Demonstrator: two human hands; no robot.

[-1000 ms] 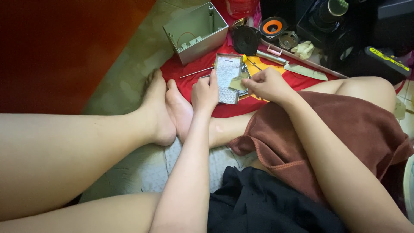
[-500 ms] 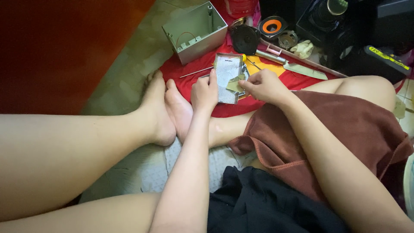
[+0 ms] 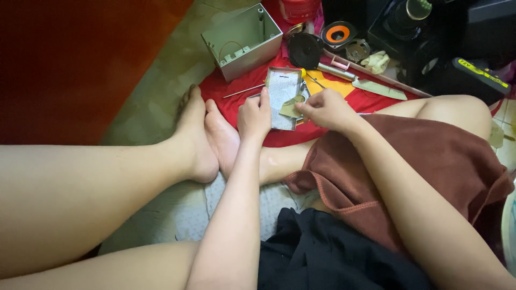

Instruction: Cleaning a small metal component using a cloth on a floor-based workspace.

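The person sits on the floor, legs stretched out. Their left hand is curled around the near left edge of a flat silvery rectangular panel, steadying it on the red cloth. The right hand pinches a small pale scrap of tape-like material between fingertips, pressed against the panel's right edge. Farther left sits an open grey metal box; a black round speaker lies just beyond the panel.
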